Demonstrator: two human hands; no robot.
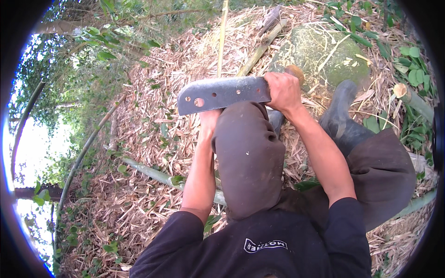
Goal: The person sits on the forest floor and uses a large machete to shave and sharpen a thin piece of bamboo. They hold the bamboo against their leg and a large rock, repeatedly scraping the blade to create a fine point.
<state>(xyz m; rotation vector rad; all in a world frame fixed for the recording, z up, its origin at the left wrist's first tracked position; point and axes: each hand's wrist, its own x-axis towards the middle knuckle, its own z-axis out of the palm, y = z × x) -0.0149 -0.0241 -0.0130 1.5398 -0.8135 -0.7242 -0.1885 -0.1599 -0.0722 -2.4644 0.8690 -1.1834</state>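
My right hand is wrapped round the wooden handle of a broad cleaver. Its dark, wide blade has several round holes and lies across in front of my raised knee, pointing left. Behind and below the blade is my left hand; its fingers are hidden by the blade, so I cannot tell what they grip. A thin pale bamboo strip runs from the far edge down to the blade's back, where its near end passes out of sight.
Beyond my right hand sits a mossy rock strewn with pale shavings. A split bamboo piece lies beside it. Bamboo poles lie at left and right. My dark boot rests on dry leaf litter.
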